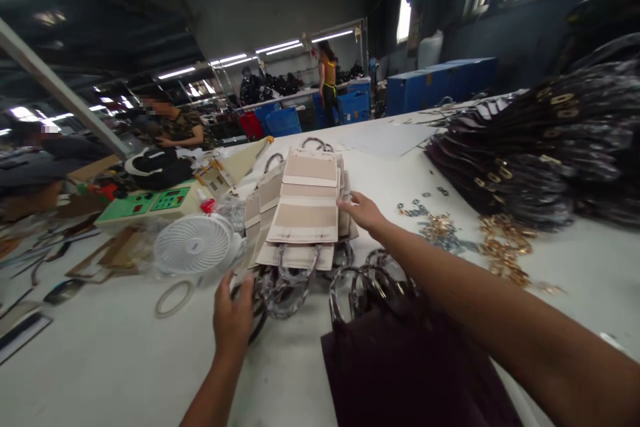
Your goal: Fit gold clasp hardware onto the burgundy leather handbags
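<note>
A stack of beige bag panels (306,217), with looped handles wrapped in clear film at both ends, lies in the middle of the table. My right hand (364,211) is at the stack's right edge, its fingertips against the panels and its thumb apart; its lower fingers are hidden. Near the stack's lower left corner, my left hand (233,312) has its fingers spread and holds nothing. Beside it are film-wrapped handles (287,293). A dark maroon bag piece (400,367) with looped handles lies below my right forearm.
A white fan (193,243), a tape ring (174,298) and a green control panel (170,197) are to the left. Gold metal fittings (505,247) and silver ones (440,230) lie right, before a large pile of dark bag pieces (540,140). Other people are farther back.
</note>
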`<state>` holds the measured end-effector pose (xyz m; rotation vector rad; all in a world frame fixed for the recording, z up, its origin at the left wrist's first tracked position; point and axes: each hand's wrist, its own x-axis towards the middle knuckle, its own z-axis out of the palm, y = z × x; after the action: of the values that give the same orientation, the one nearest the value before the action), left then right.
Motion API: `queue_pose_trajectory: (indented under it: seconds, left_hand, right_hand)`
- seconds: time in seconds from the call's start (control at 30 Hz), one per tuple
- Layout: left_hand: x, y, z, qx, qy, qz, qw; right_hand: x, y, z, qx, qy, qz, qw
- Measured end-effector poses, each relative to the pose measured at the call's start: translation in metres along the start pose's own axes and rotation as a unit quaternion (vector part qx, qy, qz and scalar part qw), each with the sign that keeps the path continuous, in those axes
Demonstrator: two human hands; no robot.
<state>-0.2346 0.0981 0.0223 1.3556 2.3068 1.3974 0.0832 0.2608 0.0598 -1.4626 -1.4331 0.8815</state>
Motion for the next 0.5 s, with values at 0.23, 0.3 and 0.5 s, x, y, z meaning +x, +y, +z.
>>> queue_pose_trajectory:
  seconds: [0.23, 0.3, 0.5]
  left_hand:
    - [-0.116, 0.016, -0.045, -0.089, -0.041, -0.008, 0.995]
    - [-0.162, 0.019, -0.040, -0.152, -0.146, -0.061, 0.976]
    - [-0.248, 0.053, 0.007, -0.217, -0.285, -0.068, 0.931]
  right_hand:
    - [-0.139, 0.024, -0.131, -0.003, 0.033, -0.029, 0.999]
    - [-0.206, 0.043, -0.141, -0.016, 0.054, -0.023, 0.998]
    - [-0.341, 0.108, -0.104, -0.114, 0.097, -0.144, 0.978]
